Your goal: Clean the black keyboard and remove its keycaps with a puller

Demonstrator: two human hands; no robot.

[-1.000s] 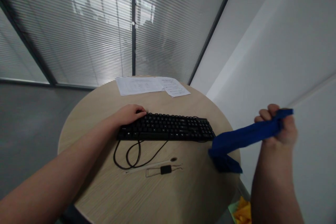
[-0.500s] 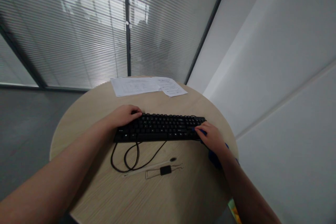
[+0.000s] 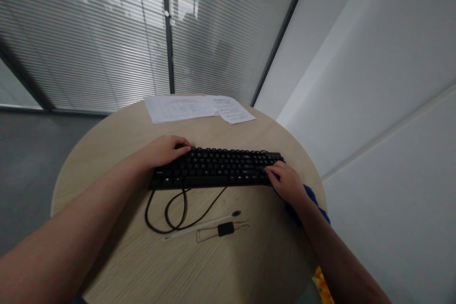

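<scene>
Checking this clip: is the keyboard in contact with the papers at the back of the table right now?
Apart. The head view shows a bare strip of tabletop between the keyboard and the papers.

No words or numbers readable. Black keyboard (image 3: pixel 221 168): pale legends on the keys, too small to make out; one key (image 3: pixel 167 179) in the bottom row, near the left end, has a pale mark that looks like a Windows logo. Wide white paper (image 3: pixel 178 108) at the far side of the counter (image 3: pixel 199 275): faint printed lines, illegible. White sheet (image 3: pixel 235 111) at its right: darker heading at top, short lines below, also illegible.
</scene>
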